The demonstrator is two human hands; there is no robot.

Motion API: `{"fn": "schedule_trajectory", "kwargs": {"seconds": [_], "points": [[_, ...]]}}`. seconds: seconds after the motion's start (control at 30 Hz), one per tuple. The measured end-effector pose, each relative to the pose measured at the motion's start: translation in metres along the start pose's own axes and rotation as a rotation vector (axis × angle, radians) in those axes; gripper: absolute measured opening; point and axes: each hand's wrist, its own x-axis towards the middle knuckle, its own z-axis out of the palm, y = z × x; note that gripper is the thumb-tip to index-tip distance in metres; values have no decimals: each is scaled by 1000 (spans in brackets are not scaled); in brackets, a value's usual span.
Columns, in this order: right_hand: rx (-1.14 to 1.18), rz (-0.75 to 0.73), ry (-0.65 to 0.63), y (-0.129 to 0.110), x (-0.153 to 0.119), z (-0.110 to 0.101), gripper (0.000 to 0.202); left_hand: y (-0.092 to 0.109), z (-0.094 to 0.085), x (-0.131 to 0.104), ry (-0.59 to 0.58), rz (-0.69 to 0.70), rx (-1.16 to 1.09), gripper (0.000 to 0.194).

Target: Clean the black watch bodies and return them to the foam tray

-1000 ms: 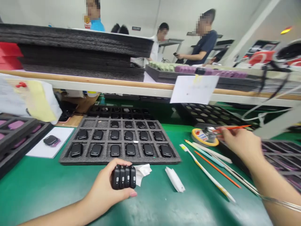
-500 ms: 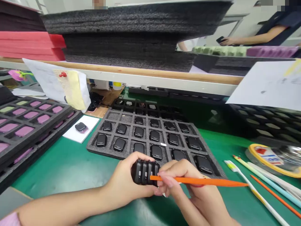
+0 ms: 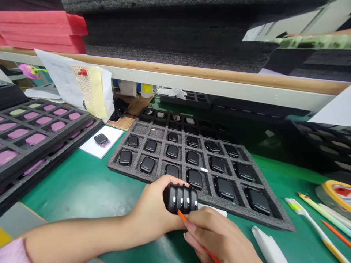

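Observation:
Several black watch cases [image 3: 181, 199] stand side by side in my left hand [image 3: 153, 208], which is wrapped round them. My right hand [image 3: 216, 233] grips a thin orange stick [image 3: 182, 216], its tip at the lower edge of the cases. A white stick-like object [image 3: 214, 210] shows behind my right fingers; whether they hold it is unclear. Behind the hands lies a dark grey foam tray [image 3: 276, 219] with black watch cases [image 3: 225, 187] in many compartments. Two compartments at its back left hold no watch case.
At left are stacked foam trays [image 3: 59, 140] with pink pieces and a watch case [image 3: 101, 138] on a white pad [image 3: 112, 134]. A toothbrush [image 3: 309, 219], tape roll [image 3: 338, 195] and white wrapper [image 3: 268, 244] lie right. A shelf edge [image 3: 175, 78] crosses above.
The camera view has shifted. The orange stick has turned from lying across my right hand to pointing up and left. A white wrapper now shows at the lower right.

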Motion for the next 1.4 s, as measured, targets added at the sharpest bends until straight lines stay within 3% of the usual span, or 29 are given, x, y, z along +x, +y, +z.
{"fn": "schedule_trajectory", "kwargs": {"seconds": [0.13,0.37,0.77,0.97,1.03,1.13,1.2,1.27,1.4], "points": [[-21,27,-29,-1,-3,3,26,-1,0,2,22,18,15,54],[-51,-25,26,3,-4,6,13,-5,0,2,18,1,10,54],[-1,-15,-13,4,-7,6,23,-6,2,5,39,19,-5,56],[77,36,52,6,-6,8,13,-3,2,4,35,5,-16,50],[155,100,150,6,-3,3,11,0,1,4,15,-20,-73,53],[318,344,327,8,5,-11,15,2,0,5,-2,-46,-145,57],[414,484,358,10,10,-21,18,3,-1,6,-11,-30,-124,57],[491,523,327,13,12,-27,21,4,-2,8,-28,-12,-97,57],[518,447,140,18,6,-26,22,4,-3,10,-67,-10,-117,57]]}}
